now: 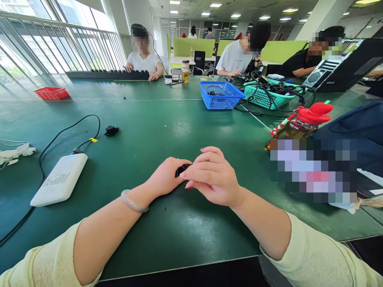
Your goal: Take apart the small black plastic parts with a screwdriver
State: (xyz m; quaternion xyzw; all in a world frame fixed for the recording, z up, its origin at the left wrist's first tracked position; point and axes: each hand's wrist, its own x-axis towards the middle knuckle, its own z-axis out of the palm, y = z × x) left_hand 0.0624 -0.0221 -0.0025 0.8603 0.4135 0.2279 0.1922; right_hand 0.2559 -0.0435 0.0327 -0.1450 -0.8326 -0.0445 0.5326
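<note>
In the closed left hand (166, 174), a black part (180, 170), long axis apparently rightward and away; right hand (218, 177) half-open.

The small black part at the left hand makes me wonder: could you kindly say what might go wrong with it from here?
The small black part is held low in the left hand, partly hidden by the right hand, so it might slip unnoticed onto the table.

Another black piece lies loose farther off; the two could perhaps be mixed up.
</note>
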